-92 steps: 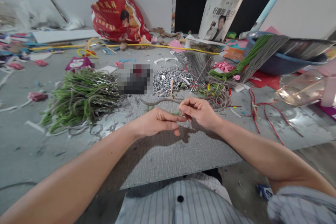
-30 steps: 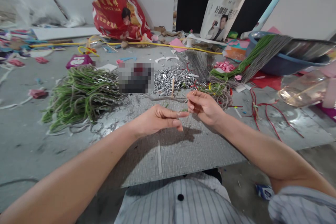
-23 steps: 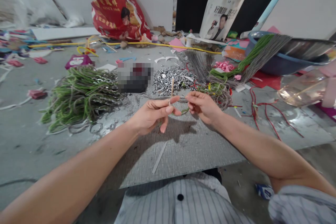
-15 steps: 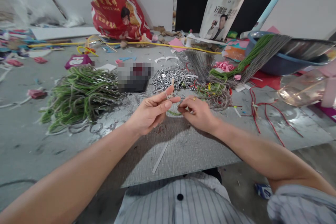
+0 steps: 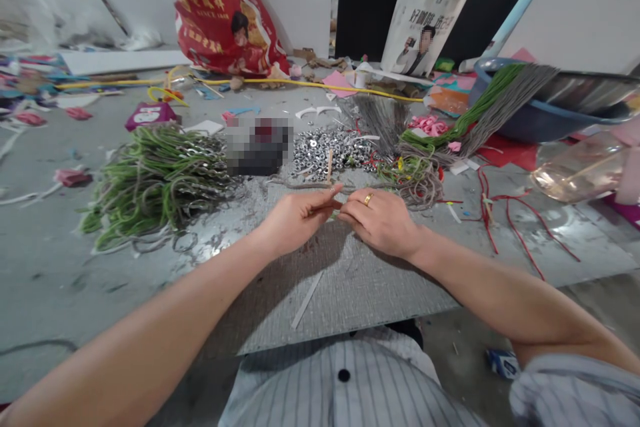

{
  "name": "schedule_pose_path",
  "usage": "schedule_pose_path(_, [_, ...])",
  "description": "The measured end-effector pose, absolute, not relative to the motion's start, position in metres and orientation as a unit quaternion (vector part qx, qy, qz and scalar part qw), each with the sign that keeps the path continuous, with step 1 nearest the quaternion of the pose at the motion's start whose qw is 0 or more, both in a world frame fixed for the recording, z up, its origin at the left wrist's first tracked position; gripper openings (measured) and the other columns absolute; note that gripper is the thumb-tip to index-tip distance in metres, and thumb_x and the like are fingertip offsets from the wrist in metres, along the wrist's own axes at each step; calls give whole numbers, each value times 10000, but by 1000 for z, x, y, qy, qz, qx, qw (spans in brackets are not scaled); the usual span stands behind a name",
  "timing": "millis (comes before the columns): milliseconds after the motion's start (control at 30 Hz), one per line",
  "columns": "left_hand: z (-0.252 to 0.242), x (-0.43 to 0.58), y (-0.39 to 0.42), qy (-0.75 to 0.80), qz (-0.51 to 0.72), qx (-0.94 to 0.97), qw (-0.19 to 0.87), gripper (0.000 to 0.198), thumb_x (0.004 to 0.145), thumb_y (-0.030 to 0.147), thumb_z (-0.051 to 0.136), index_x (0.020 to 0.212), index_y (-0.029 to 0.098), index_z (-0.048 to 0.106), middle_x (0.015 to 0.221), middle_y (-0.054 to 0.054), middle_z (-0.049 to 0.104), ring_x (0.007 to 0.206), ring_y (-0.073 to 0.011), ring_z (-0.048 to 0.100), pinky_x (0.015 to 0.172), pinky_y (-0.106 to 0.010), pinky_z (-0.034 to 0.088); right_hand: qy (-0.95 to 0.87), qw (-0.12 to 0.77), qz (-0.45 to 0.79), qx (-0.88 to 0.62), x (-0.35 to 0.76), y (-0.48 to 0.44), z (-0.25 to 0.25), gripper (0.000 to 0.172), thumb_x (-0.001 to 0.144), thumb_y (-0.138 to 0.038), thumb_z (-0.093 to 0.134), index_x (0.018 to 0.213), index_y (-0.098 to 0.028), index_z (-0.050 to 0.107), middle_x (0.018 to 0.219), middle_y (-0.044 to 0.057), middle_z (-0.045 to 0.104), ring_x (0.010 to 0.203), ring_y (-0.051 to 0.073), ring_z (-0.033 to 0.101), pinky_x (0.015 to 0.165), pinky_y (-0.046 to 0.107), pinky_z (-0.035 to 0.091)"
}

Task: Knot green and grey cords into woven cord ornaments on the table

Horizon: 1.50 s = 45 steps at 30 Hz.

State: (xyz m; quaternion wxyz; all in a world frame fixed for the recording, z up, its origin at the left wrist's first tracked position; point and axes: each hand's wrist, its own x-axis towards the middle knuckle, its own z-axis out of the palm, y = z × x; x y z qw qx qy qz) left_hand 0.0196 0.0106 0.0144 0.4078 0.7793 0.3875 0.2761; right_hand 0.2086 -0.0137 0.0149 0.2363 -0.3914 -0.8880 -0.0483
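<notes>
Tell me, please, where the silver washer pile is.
In the head view, the silver washer pile lies mid-frame, just beyond the left hand and right hand pinching a cord, between the green cord heap at left and the grey wire bundle at right.

A thin greenish-grey cord (image 5: 335, 211), largely hidden, is pinched roughly level.

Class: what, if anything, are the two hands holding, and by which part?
The left hand and right hand together pinch a thin grey-green cord between their fingers; it is mostly hidden, so which part cannot be told.
</notes>
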Motion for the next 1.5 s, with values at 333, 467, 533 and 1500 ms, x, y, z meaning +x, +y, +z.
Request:
schedule_pose_path(333, [18, 24, 3, 352, 228, 800, 429, 262, 796, 265, 503, 961, 204, 697, 971, -12, 718, 896, -189, 644, 783, -270, 483, -840, 377, 114, -373, 213, -4, 10, 381, 883, -540, 420, 930, -186, 553, 971, 101, 597, 896, 196, 546, 785, 330, 434])
schedule_pose_path(467, [19, 23, 3, 361, 183, 816, 412, 241, 803, 327, 517, 860, 192, 709, 730, 26, 694, 723, -154, 620, 653, -223, 450, -829, 364, 211, -369, 210, -3, 8, 347, 868, -518, 467, 930, -193, 572, 929, 67, 622, 791, 158, 557, 723, 298, 436])
schedule_pose_path(533, [19, 23, 4, 363, 181, 812, 420, 235, 799, 325, 526, 843, 185, 710, 729, 27, 693, 717, -147, 613, 646, -213, 439, -812, 352, 266, -383, 208, -5, 9, 301, 856, -483, 505, 873, -196, 591, 841, 36, 632, 742, 143, 560, 692, 278, 426])
schedule_pose_path(1500, [23, 30, -2, 270, 325, 570, 705, 313, 616, 473, 767, 682, 174, 707, 649, -21, 677, 680, -151, 614, 707, -315, 502, -509, 308, 737, -323, 209, -8, 21, 435, 656, -555, 693, 761, -207, 455, 492, -105, 603, 274, 38, 458, 263, 119, 321])
